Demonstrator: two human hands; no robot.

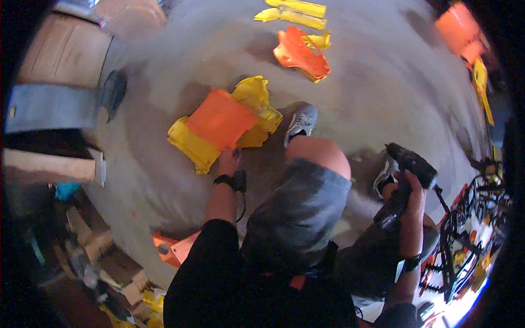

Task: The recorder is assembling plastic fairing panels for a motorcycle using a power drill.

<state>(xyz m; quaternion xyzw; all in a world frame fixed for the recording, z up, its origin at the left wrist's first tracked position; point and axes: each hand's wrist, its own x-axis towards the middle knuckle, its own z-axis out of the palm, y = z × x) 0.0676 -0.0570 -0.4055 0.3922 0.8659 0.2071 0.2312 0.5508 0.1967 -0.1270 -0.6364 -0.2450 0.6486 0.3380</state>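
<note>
On the concrete floor [164,180], the left hand [228,161] is closing its fingers on the orange panel [219,120] atop yellow panels [191,143]. The right hand [413,191] is gripping a black drill [407,164]; a firm edge grip should keep the panel from slipping.

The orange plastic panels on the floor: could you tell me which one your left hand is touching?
The flat orange panel lying on the yellow pieces by the knee; the left hand touches its near edge. The curved orange panel lies farther off, untouched.
</note>
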